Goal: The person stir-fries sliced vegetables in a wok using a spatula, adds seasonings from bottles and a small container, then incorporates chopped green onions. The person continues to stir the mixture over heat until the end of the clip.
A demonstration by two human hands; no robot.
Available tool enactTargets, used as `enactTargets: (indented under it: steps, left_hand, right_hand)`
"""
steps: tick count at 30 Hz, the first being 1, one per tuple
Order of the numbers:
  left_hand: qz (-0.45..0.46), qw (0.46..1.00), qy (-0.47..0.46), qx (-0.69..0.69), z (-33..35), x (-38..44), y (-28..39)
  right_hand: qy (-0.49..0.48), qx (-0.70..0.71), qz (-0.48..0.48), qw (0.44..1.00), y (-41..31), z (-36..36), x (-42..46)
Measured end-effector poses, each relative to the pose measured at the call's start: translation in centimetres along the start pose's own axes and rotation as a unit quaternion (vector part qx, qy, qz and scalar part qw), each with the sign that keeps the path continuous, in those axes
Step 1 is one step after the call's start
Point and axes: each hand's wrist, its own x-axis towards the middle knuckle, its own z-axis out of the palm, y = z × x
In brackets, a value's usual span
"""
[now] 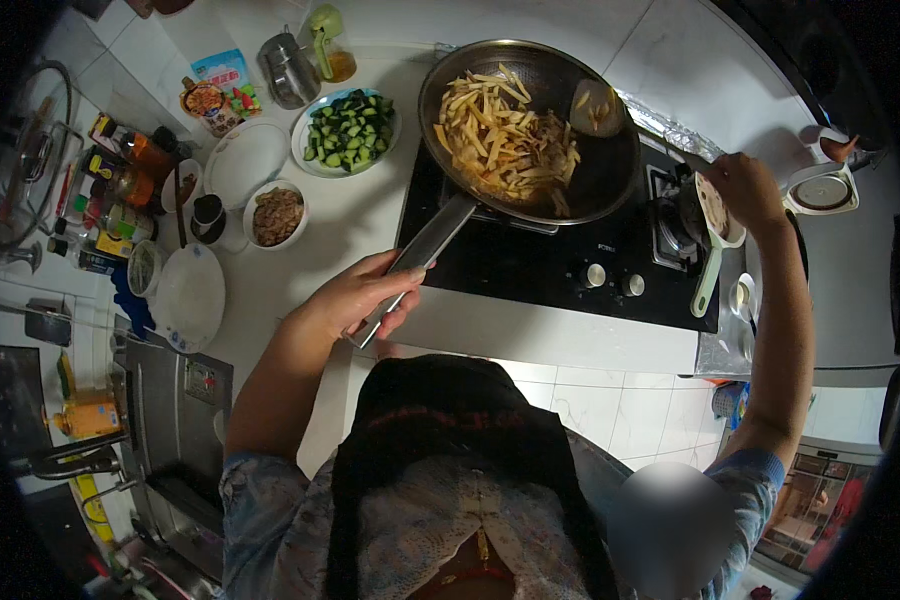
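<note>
My left hand [371, 292] is closed around the metal handle of a large wok [615, 180], which sits over the left side of a black gas hob [510, 262]. Pale strips of food, browned by sauce, with some meat-like bits [514, 142], lie in the wok's left and middle part. My right hand [742, 187] grips the handle of a spatula [596, 109]; its blade rests against the wok's right inner side with a few strips on it. Below that hand, a small pan with a green handle [708, 281] stands at the right burner, partly hidden by my hand.
Left of the hob stand a plate of chopped cucumber [350, 131], a bowl of minced meat [277, 216], empty plates [247, 161], a steel jug [289, 71] and an oil bottle [336, 64]. Seasoning bottles [131, 184] crowd the far left, above a sink [184, 420]. A white wall rises behind the wok.
</note>
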Motion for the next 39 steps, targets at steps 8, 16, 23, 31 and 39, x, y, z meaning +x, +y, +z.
enactTargets:
  steps: [8,16,23,31,39]
  left_hand:
    - [-0.001,0.999,-0.017,0.037,-1.9,-0.5,1.9]
    - [-0.008,0.999,-0.010,0.045,-2.6,-0.3,1.7]
    - [0.004,0.999,-0.015,0.052,-2.9,-0.3,1.4]
    - [0.005,0.997,-0.017,0.076,-3.3,0.0,1.4]
    - [-0.005,0.998,-0.011,0.060,-3.3,-0.3,1.6]
  right_hand:
    - [-0.033,0.303,0.106,0.946,-6.2,0.1,-0.4]
    - [-0.010,0.047,0.071,0.996,-2.8,-2.7,-2.7]
    - [-0.231,0.418,0.026,0.878,-2.8,0.0,-0.8]
    - [-0.044,0.416,0.112,0.901,-9.3,0.4,-0.5]
    - [0.158,0.117,0.117,0.974,-7.2,-2.7,0.0]
